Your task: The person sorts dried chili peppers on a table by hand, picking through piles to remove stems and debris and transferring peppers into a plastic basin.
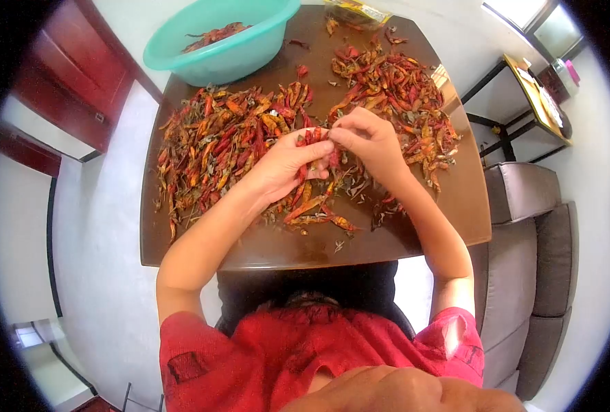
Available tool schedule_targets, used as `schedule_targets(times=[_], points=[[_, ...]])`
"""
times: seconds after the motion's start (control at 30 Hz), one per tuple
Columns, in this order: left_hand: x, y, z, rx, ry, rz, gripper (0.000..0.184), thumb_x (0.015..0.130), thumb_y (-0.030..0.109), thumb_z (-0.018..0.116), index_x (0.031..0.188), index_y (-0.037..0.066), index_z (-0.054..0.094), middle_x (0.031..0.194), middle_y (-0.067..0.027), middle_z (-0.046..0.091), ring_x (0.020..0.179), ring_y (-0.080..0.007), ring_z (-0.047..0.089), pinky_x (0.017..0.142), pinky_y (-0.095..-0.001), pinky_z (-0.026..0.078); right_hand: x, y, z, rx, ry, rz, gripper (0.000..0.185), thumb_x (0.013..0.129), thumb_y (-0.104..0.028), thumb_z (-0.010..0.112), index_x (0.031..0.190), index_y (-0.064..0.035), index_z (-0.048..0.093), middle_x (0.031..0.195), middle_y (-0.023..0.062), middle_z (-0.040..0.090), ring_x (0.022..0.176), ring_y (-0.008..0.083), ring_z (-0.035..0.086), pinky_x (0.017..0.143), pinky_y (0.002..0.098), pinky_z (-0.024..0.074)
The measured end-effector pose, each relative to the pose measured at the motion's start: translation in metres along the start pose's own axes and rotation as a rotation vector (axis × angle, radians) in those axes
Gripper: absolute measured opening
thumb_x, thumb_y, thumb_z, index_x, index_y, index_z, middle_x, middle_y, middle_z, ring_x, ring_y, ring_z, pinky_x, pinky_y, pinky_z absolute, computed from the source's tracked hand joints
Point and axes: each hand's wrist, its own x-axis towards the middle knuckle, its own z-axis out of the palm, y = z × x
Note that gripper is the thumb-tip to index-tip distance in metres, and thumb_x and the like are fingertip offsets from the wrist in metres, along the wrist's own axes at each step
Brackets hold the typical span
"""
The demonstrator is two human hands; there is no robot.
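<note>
My left hand (285, 163) is closed around several dried red chili peppers (311, 139), palm turned up, over the middle of the table. My right hand (369, 143) is beside it, thumb and forefinger pinched at the top end of the held peppers. Whatever sits between those fingertips is too small to make out. A wide pile of dried chilies (215, 147) spreads to the left of my hands. Another heap of chilies (404, 96) lies to the right and behind. Loose peppers (312, 209) and bits of stem are scattered just below my hands.
The brown table (449, 220) has a rounded outline. A turquoise basin (233, 60) with some chilies in it stands at the back left. Beside the back edge lies a clear-and-yellow plastic package (360, 12). A grey sofa (518, 268) and a small side table (535, 96) are on the right.
</note>
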Motion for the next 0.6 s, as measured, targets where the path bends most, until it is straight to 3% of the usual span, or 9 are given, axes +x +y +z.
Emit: schedule_targets(times=[0.03,0.17,0.23,0.37,0.4,0.47,0.5,0.53,0.6], points=[[0.001,-0.004,-0.003,-0.023,-0.035,0.021,0.012,0.094,0.016,0.061,0.102,0.008,0.061,0.083,0.0002,0.060,0.070,-0.0087,0.055,0.064,-0.0246,0.047,-0.003,-0.006,0.000,-0.048,-0.011,0.029,0.013,0.086,-0.014,0.069,0.085,-0.0010,0.069,0.078,0.0020,0.056,0.069,0.0088,0.050,0.061,0.0250,0.0405],[0.000,-0.003,-0.005,-0.045,-0.024,0.061,0.012,0.094,0.015,0.061,0.103,0.007,0.060,0.084,-0.0009,0.061,0.070,-0.0089,0.055,0.064,-0.0251,0.047,-0.009,-0.013,0.005,0.019,0.043,0.063,0.016,0.088,-0.016,0.067,0.084,-0.0003,0.068,0.073,0.0034,0.056,0.067,0.0100,0.052,0.060,0.0257,0.0411],[-0.002,0.005,-0.001,-0.098,0.162,0.150,0.013,0.094,0.014,0.060,0.104,0.006,0.059,0.086,-0.0017,0.061,0.071,-0.0090,0.055,0.064,-0.0251,0.046,-0.013,-0.012,0.000,-0.168,-0.214,0.234,0.020,0.091,-0.018,0.063,0.087,0.0006,0.068,0.071,0.0075,0.061,0.067,0.0123,0.056,0.062,0.0275,0.0438],[0.000,0.006,-0.003,-0.119,0.187,0.192,0.014,0.095,0.013,0.059,0.106,0.005,0.058,0.088,-0.0020,0.060,0.071,-0.0097,0.053,0.063,-0.0253,0.045,-0.021,-0.007,0.011,-0.096,-0.282,0.146,0.027,0.096,-0.023,0.054,0.094,-0.0009,0.069,0.079,0.0144,0.067,0.072,0.0174,0.063,0.067,0.0336,0.0476],[-0.001,0.007,-0.001,-0.080,0.192,0.197,0.014,0.095,0.012,0.059,0.106,0.005,0.057,0.087,-0.0017,0.059,0.070,-0.0093,0.052,0.061,-0.0251,0.043,-0.023,-0.004,0.021,0.037,-0.235,0.056,0.027,0.097,-0.024,0.052,0.100,-0.0032,0.069,0.081,0.0134,0.068,0.074,0.0179,0.063,0.069,0.0339,0.0481],[-0.002,0.009,0.000,-0.035,0.186,0.197,0.013,0.094,0.011,0.058,0.106,0.005,0.056,0.085,-0.0013,0.058,0.069,-0.0090,0.050,0.060,-0.0249,0.041,-0.028,-0.005,0.019,-0.073,-0.292,0.182,0.028,0.098,-0.025,0.052,0.101,-0.0028,0.069,0.081,0.0102,0.067,0.072,0.0182,0.061,0.068,0.0342,0.0474],[-0.002,0.010,0.000,0.023,0.191,0.228,0.012,0.094,0.010,0.057,0.105,0.005,0.056,0.083,-0.0008,0.056,0.068,-0.0085,0.049,0.059,-0.0247,0.039,-0.029,-0.001,0.029,0.160,-0.155,0.059,0.031,0.099,-0.027,0.051,0.092,-0.0002,0.065,0.070,0.0036,0.060,0.064,0.0138,0.052,0.061,0.0307,0.0428],[-0.003,0.010,0.002,0.080,0.198,0.260,0.011,0.094,0.010,0.057,0.104,0.005,0.055,0.082,-0.0004,0.054,0.067,-0.0079,0.047,0.058,-0.0246,0.037,-0.031,0.001,0.028,0.160,-0.145,0.060,0.031,0.099,-0.027,0.051,0.092,-0.0002,0.065,0.070,0.0036,0.060,0.064,0.0138,0.052,0.061,0.0307,0.0428],[-0.004,0.011,0.005,0.146,0.241,0.280,0.010,0.094,0.009,0.056,0.103,0.005,0.055,0.080,0.0007,0.052,0.066,-0.0073,0.046,0.058,-0.0242,0.037,-0.031,0.003,0.025,0.448,-0.166,0.397,0.032,0.100,-0.027,0.050,0.082,-0.0017,0.059,0.064,-0.0030,0.047,0.060,0.0083,0.041,0.054,0.0257,0.0347]])
